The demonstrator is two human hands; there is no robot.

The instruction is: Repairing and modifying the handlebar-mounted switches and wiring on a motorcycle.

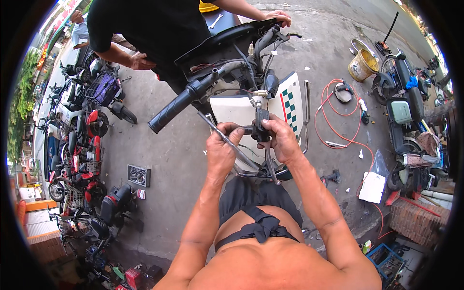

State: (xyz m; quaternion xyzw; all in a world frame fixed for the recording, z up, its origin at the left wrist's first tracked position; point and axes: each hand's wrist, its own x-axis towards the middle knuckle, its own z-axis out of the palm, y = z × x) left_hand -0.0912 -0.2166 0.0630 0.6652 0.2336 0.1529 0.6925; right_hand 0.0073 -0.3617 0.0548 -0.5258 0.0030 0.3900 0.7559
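In the centre my left hand [224,147] is closed around part of a black brake-lever assembly [261,124], with a long thin dark rod [213,125] lying diagonally across its fingers. My right hand [279,137] grips the boxy black body of that assembly, thumb on its side. A silver lever [271,169] hangs below. Around my hands are a scooter's cream front panel [232,111] with a green checker strip, black handlebar grip [169,111] and cables.
A co-worker in black [145,34] stands opposite, one hand on the scooter. Parked two-wheelers [99,125] line the left, others [401,125] the right. On the ground lie an orange hose [353,141], yellow bucket [362,65], parts tray [138,175] and power tool [332,176].
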